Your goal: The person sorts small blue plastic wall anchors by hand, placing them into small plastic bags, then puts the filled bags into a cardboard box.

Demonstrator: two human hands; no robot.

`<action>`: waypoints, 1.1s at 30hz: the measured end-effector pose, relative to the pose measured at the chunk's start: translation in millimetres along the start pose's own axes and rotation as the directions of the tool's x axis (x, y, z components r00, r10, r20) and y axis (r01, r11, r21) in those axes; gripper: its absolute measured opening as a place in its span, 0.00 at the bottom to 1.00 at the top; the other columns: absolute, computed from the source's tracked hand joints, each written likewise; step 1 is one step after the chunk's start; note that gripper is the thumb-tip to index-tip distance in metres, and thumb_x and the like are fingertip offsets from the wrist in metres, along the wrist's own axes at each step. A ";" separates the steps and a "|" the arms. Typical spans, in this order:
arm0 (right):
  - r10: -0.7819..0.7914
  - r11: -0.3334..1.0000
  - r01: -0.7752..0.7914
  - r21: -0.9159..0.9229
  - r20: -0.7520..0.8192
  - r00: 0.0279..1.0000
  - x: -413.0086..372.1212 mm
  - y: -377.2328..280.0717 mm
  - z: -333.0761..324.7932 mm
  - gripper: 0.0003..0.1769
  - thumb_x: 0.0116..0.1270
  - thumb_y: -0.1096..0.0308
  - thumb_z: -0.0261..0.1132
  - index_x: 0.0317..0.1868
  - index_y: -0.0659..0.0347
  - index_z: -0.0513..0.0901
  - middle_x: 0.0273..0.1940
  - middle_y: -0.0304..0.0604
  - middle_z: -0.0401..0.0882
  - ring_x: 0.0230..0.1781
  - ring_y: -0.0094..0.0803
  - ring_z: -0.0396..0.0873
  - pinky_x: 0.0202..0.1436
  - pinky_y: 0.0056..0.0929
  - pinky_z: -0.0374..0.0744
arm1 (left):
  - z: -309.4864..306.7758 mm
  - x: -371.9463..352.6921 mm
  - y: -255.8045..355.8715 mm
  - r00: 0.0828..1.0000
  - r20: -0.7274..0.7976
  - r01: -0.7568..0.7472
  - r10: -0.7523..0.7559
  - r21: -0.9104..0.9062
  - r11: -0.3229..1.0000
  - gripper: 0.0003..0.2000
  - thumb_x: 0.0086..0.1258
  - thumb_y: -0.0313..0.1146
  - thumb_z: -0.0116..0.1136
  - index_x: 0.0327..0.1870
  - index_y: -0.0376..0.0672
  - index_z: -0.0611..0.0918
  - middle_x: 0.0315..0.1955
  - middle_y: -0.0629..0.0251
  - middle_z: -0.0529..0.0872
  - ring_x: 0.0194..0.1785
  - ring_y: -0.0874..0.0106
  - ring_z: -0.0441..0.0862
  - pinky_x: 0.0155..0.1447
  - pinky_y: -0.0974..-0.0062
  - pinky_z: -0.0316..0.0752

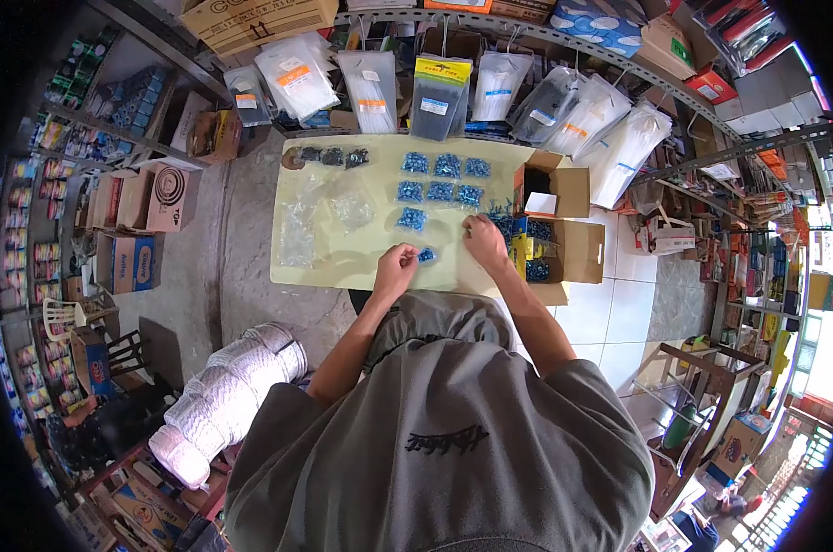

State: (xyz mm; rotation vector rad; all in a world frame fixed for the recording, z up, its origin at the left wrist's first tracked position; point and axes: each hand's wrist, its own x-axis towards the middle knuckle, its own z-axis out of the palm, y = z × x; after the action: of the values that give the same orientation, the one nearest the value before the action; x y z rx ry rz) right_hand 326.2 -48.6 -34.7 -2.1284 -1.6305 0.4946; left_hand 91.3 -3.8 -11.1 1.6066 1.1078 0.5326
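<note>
My left hand point(397, 270) pinches the edge of a small clear plastic bag point(426, 256) with some blue pieces in it, low over the table's near side. To its right, my right hand point(484, 241) has its fingers curled beside a loose pile of blue pieces point(500, 216); whatever it may hold is too small to make out. Several filled bags of blue pieces point(447, 166) lie in rows beyond my hands. The exact kind of the blue pieces cannot be told.
Clear empty bags point(299, 230) lie on the pale yellow table point(380, 253)'s left, below dark packets point(332, 156). Open cardboard boxes point(578, 248) stand at its right edge. Packs of cable ties point(441, 97) hang along the far side. Wrapped white rolls point(237, 386) sit at lower left.
</note>
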 end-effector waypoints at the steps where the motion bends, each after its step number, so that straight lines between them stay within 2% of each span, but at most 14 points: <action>1: 0.002 1.000 -0.002 -0.001 0.002 1.000 -0.8 -14.1 -8.3 0.08 0.58 0.73 0.62 0.39 0.63 0.81 0.42 0.50 0.81 0.42 0.43 0.82 0.43 0.38 0.83 | 0.2 -0.2 0.6 1.000 0.002 0.003 -0.003 0.008 1.000 0.06 0.64 0.25 0.60 0.41 0.37 0.81 0.34 0.64 0.85 0.36 0.76 0.82 0.43 0.77 0.77; 3: -0.042 0.913 0.021 0.406 0.044 0.998 -3.9 -49.2 -26.3 0.10 0.56 0.71 0.66 0.39 0.63 0.81 0.40 0.49 0.81 0.37 0.42 0.82 0.41 0.36 0.82 | 0.2 0.3 2.2 1.000 0.007 0.023 -0.023 0.026 0.999 0.06 0.64 0.25 0.60 0.41 0.37 0.81 0.34 0.65 0.85 0.36 0.76 0.82 0.42 0.77 0.77; 4: -0.040 0.914 0.019 0.406 0.044 0.998 -5.1 -57.1 -25.5 0.10 0.56 0.71 0.66 0.39 0.63 0.81 0.40 0.49 0.81 0.37 0.42 0.82 0.41 0.36 0.82 | 0.0 0.5 2.6 0.999 0.011 0.040 -0.041 0.047 0.998 0.07 0.63 0.24 0.60 0.41 0.37 0.81 0.34 0.65 0.85 0.35 0.76 0.82 0.42 0.77 0.77; 6: -0.218 0.834 0.153 0.530 0.061 0.974 -7.0 -69.0 -24.6 0.11 0.55 0.71 0.69 0.39 0.63 0.81 0.39 0.47 0.81 0.35 0.41 0.82 0.40 0.35 0.81 | 0.4 0.4 3.7 0.999 0.004 0.054 -0.054 0.021 0.998 0.07 0.63 0.24 0.60 0.41 0.37 0.81 0.34 0.66 0.85 0.35 0.77 0.81 0.41 0.78 0.77; 11: -0.357 0.827 0.273 0.491 0.083 0.930 -7.7 -71.1 -17.1 0.10 0.58 0.69 0.68 0.40 0.61 0.81 0.39 0.44 0.81 0.34 0.40 0.82 0.41 0.35 0.81 | 0.5 1.9 2.9 0.997 -0.020 0.079 -0.079 -0.021 0.997 0.07 0.62 0.22 0.59 0.41 0.37 0.82 0.34 0.63 0.85 0.32 0.77 0.80 0.40 0.78 0.76; 13: -0.217 0.862 0.142 0.487 0.101 0.971 -10.2 -68.6 -21.1 0.11 0.57 0.73 0.68 0.42 0.63 0.81 0.40 0.46 0.81 0.35 0.39 0.82 0.41 0.34 0.81 | -1.2 1.6 3.4 0.996 0.015 0.090 -0.089 -0.013 0.996 0.07 0.63 0.23 0.60 0.42 0.37 0.81 0.33 0.65 0.85 0.35 0.77 0.81 0.41 0.78 0.76; 14: -0.218 0.862 0.142 0.486 0.103 0.970 -9.3 -63.4 -20.3 0.11 0.57 0.73 0.68 0.42 0.63 0.81 0.40 0.46 0.81 0.35 0.39 0.82 0.41 0.34 0.81 | -1.5 1.1 2.7 0.996 0.014 0.090 -0.090 -0.014 0.996 0.07 0.63 0.23 0.60 0.42 0.37 0.81 0.33 0.65 0.85 0.35 0.77 0.81 0.41 0.78 0.76; 16: 0.022 0.974 -0.030 0.224 0.034 0.999 -4.4 -44.9 -15.4 0.14 0.60 0.71 0.63 0.47 0.60 0.79 0.47 0.47 0.79 0.44 0.43 0.82 0.46 0.38 0.82 | -1.3 0.9 1.8 0.998 0.002 0.055 -0.055 -0.020 0.998 0.07 0.63 0.24 0.60 0.42 0.37 0.82 0.34 0.65 0.85 0.36 0.77 0.81 0.42 0.78 0.76; 17: 0.023 0.974 -0.030 0.223 0.034 0.999 -1.8 -30.1 -7.9 0.14 0.60 0.71 0.63 0.47 0.60 0.79 0.47 0.47 0.79 0.44 0.43 0.82 0.46 0.38 0.82 | -0.9 1.2 2.2 0.999 0.003 0.055 -0.055 -0.021 0.998 0.07 0.63 0.24 0.60 0.42 0.37 0.82 0.34 0.65 0.85 0.36 0.77 0.81 0.42 0.78 0.76; 19: 0.035 0.984 -0.032 -0.175 0.019 0.999 1.0 -8.2 2.7 0.15 0.61 0.73 0.59 0.49 0.61 0.78 0.50 0.49 0.77 0.49 0.46 0.79 0.46 0.40 0.82 | -0.5 1.0 2.2 0.997 0.004 0.081 -0.081 -0.022 0.997 0.07 0.64 0.25 0.60 0.42 0.37 0.82 0.34 0.65 0.85 0.37 0.77 0.81 0.43 0.78 0.76; 20: 0.057 0.959 -0.041 -0.280 0.051 0.997 0.7 -4.7 3.7 0.13 0.62 0.73 0.58 0.48 0.61 0.79 0.48 0.50 0.76 0.50 0.48 0.78 0.47 0.40 0.83 | -0.5 1.3 1.7 0.997 0.003 0.080 -0.080 -0.022 0.997 0.07 0.64 0.25 0.60 0.42 0.37 0.82 0.34 0.65 0.85 0.37 0.77 0.81 0.43 0.78 0.76; 23: 0.027 0.943 -0.014 -0.332 0.036 0.999 5.7 4.9 5.8 0.10 0.61 0.73 0.57 0.44 0.62 0.78 0.46 0.50 0.76 0.49 0.47 0.77 0.49 0.42 0.81 | -2.5 2.0 2.9 0.998 -0.006 0.068 -0.068 -0.014 0.998 0.07 0.64 0.25 0.60 0.42 0.38 0.82 0.34 0.65 0.85 0.36 0.77 0.80 0.43 0.78 0.76; 28: 0.039 0.936 -0.019 -0.351 0.051 0.998 13.4 13.3 11.0 0.10 0.62 0.73 0.56 0.43 0.62 0.78 0.45 0.50 0.76 0.48 0.46 0.79 0.46 0.40 0.83 | -5.3 -0.1 4.7 0.999 0.002 0.054 -0.054 -0.023 0.998 0.07 0.64 0.25 0.60 0.42 0.38 0.82 0.35 0.66 0.85 0.35 0.77 0.80 0.43 0.78 0.76; 33: 0.049 0.931 0.008 -0.364 0.146 0.988 17.0 18.8 11.9 0.10 0.62 0.73 0.56 0.44 0.63 0.78 0.43 0.52 0.78 0.48 0.48 0.79 0.46 0.41 0.83 | -5.5 0.5 4.0 0.999 -0.010 0.033 -0.033 -0.034 0.999 0.06 0.62 0.24 0.59 0.40 0.37 0.81 0.34 0.63 0.85 0.33 0.76 0.81 0.40 0.78 0.77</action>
State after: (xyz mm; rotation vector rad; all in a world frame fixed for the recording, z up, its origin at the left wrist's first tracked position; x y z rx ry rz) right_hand 339.8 -35.2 -55.1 -2.4258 -1.9118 0.3936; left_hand 88.7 -0.6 -5.7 1.5555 1.1260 0.5360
